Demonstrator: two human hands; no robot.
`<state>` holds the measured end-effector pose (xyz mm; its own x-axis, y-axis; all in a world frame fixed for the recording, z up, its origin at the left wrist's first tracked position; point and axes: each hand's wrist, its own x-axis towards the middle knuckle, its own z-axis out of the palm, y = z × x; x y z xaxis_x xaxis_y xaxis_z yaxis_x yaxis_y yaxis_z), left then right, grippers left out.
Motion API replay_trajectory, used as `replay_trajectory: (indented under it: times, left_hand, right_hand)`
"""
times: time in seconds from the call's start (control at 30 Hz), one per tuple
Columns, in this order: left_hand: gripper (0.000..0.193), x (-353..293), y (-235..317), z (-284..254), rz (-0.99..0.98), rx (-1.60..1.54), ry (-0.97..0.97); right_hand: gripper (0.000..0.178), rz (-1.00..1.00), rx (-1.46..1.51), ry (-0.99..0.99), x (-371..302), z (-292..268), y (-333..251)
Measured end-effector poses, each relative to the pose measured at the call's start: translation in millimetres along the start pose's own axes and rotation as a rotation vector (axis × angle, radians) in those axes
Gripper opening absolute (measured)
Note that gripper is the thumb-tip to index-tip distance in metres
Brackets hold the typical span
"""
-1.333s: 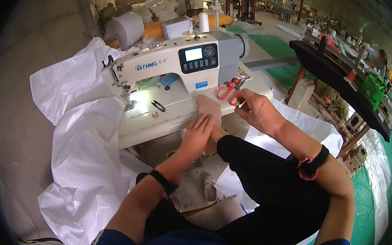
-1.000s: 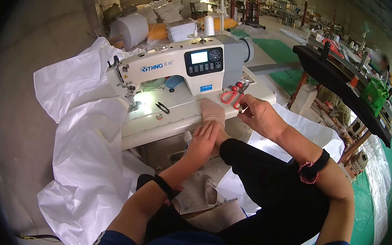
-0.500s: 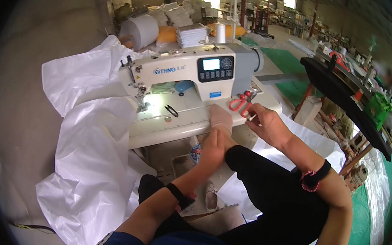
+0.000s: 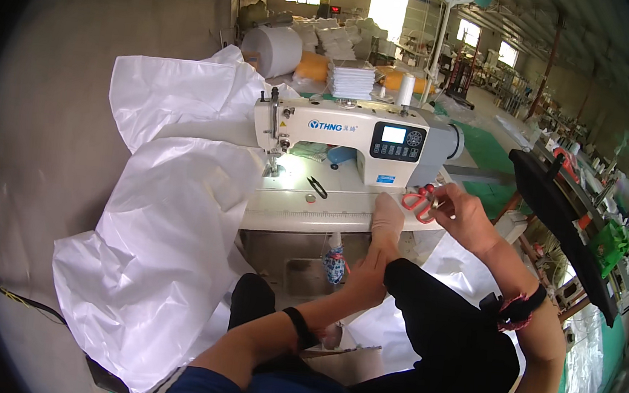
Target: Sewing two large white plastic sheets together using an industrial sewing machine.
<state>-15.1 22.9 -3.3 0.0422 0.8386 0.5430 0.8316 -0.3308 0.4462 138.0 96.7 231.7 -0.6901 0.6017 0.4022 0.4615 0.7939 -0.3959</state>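
My left hand (image 4: 367,281) is closed round the ankle of my raised leg. The foot, in a pale sock (image 4: 387,215), rests against the front edge of the sewing machine table (image 4: 305,220). My right hand (image 4: 468,217) is at the table's right end, with thumb and fingers brought together. Something small and metallic seems to be at the fingertips, too small to name. Just left of them lie red-handled scissors (image 4: 410,201). The white sewing machine (image 4: 321,125) has its lamp lit over the needle area. Black thread snips (image 4: 317,188) lie on the bed.
White sheeting (image 4: 161,219) drapes over the table's left side to the floor. A patterned cloth bundle (image 4: 334,263) hangs under the table edge. At the right stands a black padded bar (image 4: 565,228). A white roll (image 4: 272,50) and a stack of white sheets (image 4: 351,79) are behind the machine.
My view has swung left and up, so the scene sits lower and farther right. The right fingers remain beside the scissors, more bent. The left hand stays on the ankle.
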Motion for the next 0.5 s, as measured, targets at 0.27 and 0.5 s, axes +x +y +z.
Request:
replay_trajectory:
  times: [0.27, 0.5]
  left_hand:
    - [0.020, 39, -107, -91, -0.138, 0.180, 0.307]
    - [0.018, 41, -183, -147, -0.375, -0.056, 0.313]
  right_hand:
    - [0.027, 0.064, 0.143, -0.010, -6, -8, -42]
    - [0.023, -0.048, 0.099, -0.051, 3, -10, -89]
